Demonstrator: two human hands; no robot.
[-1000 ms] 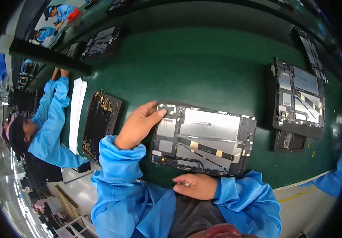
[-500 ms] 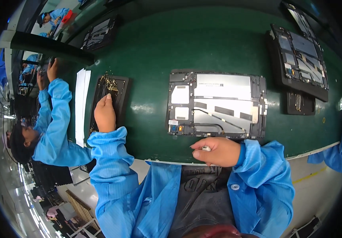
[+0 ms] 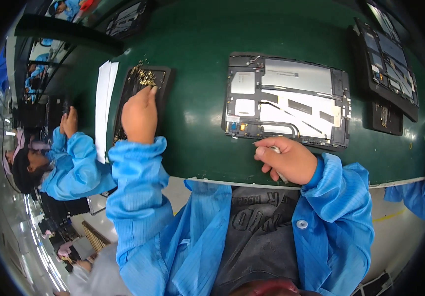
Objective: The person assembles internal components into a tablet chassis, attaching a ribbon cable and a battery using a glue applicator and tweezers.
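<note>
On the green surface point(image 3: 197, 133), left hand point(image 3: 139, 114) fingers the far-left screw tray point(image 3: 141, 93), right hand point(image 3: 286, 160) clenches a small tool point(image 3: 275, 149); opened tablet point(image 3: 287, 101) untouched.

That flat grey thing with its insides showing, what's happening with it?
A person in a blue coat sits at a green table with an opened tablet lying flat on it. The left hand reaches into a black tray of small gold parts. The right hand, just in front of the tablet, is closed around a small pale tool.
</note>
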